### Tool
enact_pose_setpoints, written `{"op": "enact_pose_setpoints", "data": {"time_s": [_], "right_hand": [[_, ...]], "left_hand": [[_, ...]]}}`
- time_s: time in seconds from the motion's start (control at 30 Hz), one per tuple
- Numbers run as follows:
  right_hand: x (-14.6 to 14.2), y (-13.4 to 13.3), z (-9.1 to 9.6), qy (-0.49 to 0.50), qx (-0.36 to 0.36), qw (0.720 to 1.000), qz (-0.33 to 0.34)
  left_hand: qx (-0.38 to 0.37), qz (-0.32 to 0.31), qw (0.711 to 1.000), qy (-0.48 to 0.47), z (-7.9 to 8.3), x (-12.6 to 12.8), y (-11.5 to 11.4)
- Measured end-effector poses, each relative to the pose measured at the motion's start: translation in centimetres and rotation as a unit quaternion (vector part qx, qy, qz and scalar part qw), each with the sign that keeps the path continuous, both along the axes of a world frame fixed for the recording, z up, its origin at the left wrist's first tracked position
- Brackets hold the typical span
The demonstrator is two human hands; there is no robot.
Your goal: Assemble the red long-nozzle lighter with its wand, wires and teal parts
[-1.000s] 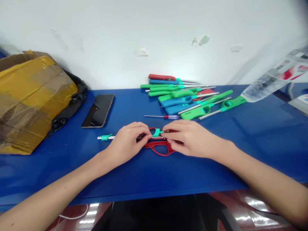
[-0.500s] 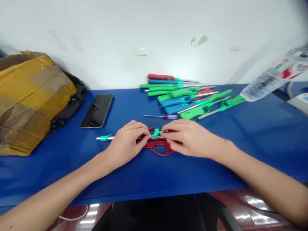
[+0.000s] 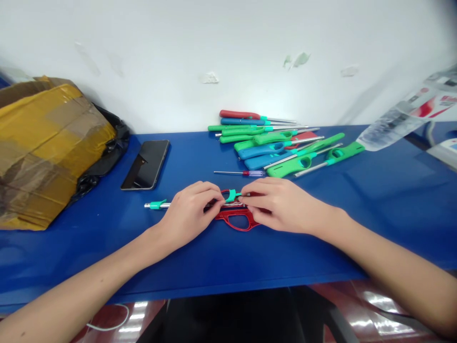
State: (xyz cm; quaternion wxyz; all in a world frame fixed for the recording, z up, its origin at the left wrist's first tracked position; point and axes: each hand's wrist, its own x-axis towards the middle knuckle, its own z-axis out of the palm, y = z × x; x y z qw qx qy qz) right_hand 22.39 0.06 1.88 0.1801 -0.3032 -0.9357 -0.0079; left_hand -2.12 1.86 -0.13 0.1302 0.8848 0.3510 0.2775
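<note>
An opened red lighter casing lies on the blue table in front of me; its near half [image 3: 238,223] shows an oval finger loop. Over the far part of it sits a small turquoise trigger [image 3: 232,196], with thin pale wires beside it. My left hand [image 3: 194,205] is closed, thumb and forefinger pinching at the trigger's left end. My right hand [image 3: 278,202] is closed too, its fingertips at the trigger's right end. Left of my left hand juts a metal tube with a turquoise collar [image 3: 157,205]. My fingers hide much of the casing.
Just beyond my hands lies a screwdriver [image 3: 255,174]. A pile of long-necked lighters [image 3: 264,151] rests by the wall. On the left are a phone [image 3: 145,165] and a taped box [image 3: 53,152]; at the right, a plastic bottle [image 3: 396,114].
Both hands stay at the trigger in almost the same pose. The whole view has shifted very slightly.
</note>
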Motion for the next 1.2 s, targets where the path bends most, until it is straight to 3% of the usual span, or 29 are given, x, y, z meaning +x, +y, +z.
{"op": "enact_pose_setpoints", "data": {"time_s": [0.6, 0.7, 0.93, 1.2], "right_hand": [[0.0, 0.0, 0.0, 0.002, -0.001, 1.0, 0.001], [-0.1, 0.0, 0.0, 0.003, -0.001, 1.0, 0.002], [-0.3, -0.1, 0.2, -0.002, -0.014, 1.0, 0.008], [-0.7, -0.5, 0.2, -0.041, 0.009, 0.999, 0.004]], "left_hand": [[-0.016, 0.004, 1.0, 0.012, 0.4, -0.1, -0.1], [0.011, -0.009, 0.999, 0.052, 0.6, -0.1, -0.3], [0.176, -0.03, 0.969, 0.169, 1.3, 0.0, -1.2], [0.167, 0.011, 0.951, 0.259, 1.8, 0.5, -2.3]]}}
